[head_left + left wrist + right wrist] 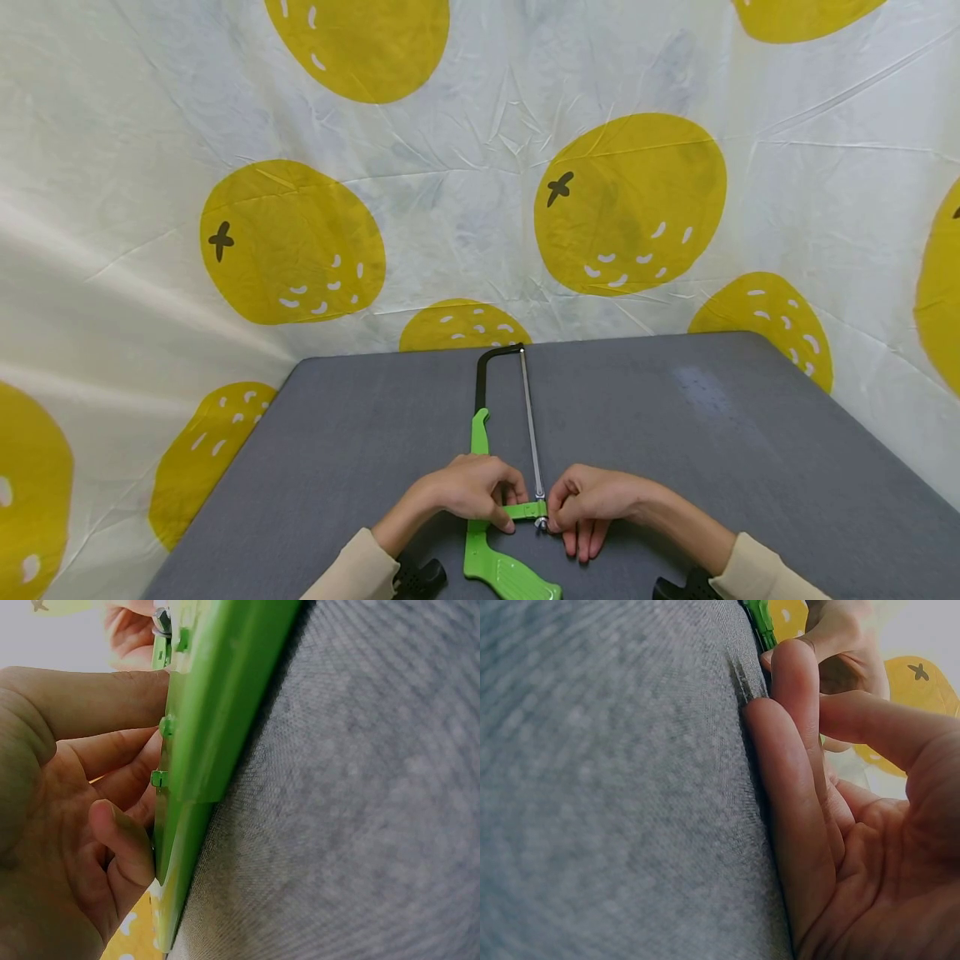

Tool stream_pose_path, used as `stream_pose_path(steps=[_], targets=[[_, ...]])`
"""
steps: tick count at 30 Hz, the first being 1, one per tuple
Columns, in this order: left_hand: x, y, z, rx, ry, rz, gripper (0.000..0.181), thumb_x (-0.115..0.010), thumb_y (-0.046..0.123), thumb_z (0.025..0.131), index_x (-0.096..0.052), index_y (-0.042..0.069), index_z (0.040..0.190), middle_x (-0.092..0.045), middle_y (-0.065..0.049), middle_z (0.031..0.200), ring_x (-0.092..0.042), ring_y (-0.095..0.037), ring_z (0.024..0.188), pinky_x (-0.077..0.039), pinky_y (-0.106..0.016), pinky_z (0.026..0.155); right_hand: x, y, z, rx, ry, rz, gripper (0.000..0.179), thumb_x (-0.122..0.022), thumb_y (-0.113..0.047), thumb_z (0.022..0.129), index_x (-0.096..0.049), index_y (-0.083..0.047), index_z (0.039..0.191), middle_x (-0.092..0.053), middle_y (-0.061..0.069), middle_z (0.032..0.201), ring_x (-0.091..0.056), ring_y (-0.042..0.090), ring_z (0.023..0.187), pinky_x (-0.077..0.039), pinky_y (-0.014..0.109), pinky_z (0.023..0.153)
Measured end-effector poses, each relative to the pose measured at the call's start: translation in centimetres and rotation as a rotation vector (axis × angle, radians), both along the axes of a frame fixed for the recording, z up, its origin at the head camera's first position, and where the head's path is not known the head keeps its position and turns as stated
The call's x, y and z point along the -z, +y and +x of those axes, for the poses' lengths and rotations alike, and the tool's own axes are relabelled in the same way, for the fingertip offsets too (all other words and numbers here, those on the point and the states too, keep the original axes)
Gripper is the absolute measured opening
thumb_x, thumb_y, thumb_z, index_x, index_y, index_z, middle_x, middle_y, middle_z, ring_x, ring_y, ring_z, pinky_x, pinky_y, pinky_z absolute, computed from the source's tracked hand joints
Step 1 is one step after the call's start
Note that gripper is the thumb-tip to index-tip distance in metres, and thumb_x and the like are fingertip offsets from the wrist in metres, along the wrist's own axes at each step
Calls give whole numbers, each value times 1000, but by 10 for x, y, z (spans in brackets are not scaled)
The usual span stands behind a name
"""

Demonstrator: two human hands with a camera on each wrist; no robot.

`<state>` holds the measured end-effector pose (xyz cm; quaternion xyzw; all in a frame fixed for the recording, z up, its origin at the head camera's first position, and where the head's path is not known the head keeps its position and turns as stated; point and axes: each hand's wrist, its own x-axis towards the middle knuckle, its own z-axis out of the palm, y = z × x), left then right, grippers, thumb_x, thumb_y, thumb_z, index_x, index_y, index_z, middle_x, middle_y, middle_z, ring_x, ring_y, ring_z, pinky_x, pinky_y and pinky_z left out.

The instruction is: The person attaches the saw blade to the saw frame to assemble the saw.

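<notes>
Two bare hands work at the near end of a hacksaw (480,437) lying on a gray tabletop (360,450), at 6 o'clock in the head view, its black frame (481,379) pointing to 12 and its green handle (517,577) angling toward 5. Seen from the wing nut (542,524), the left hand (472,490), at 10 o'clock, pinches the green crossbar (522,511) between thumb and fingers. The right hand (596,493), near 3 o'clock, has thumb and forefinger bent close beside the nut, its outer fingers stretched against the tabletop. Should the nut be backed off too far, the blade (530,421) could slacken and slip its mount; a loose left-hand pinch could let the saw pivot, bringing the blade against skin. The right fingertips are masked, so whether they grip the nut cannot be told. The blade's teeth are too small to make out, and the frame edge trims the handle's end.
</notes>
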<state>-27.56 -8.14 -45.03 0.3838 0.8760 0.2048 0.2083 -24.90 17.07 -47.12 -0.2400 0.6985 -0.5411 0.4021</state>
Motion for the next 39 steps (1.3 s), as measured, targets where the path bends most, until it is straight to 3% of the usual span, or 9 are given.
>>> stream_pose_path(steps=[5, 15, 39], targets=[[0, 0, -1, 3, -2, 0, 19, -86, 24, 83, -75, 28, 98, -67, 22, 77, -62, 6, 68, -48, -19, 61, 0, -1, 0, 8, -7, 5, 20, -65, -8, 91, -69, 11, 97, -72, -2, 66, -68, 4, 52, -54, 21, 48], [-1, -1, 0, -3, -15, 0, 19, -86, 23, 84, -75, 27, 98, -68, 20, 78, -61, 5, 68, -47, -19, 62, -1, -3, 1, 11, 9, 0, 30, -66, -7, 92, -63, 21, 102, -70, -3, 64, -68, 3, 51, -53, 20, 47], [-2, 0, 2, -21, 3, -15, 20, -87, 25, 82, -74, 28, 98, -67, 19, 78, -61, 5, 68, -47, -19, 63, 0, -3, 0, -2, 13, -7, 30, -64, -7, 93, -63, 22, 102, -70, -3, 64, -68, 3, 51, -53, 20, 47]])
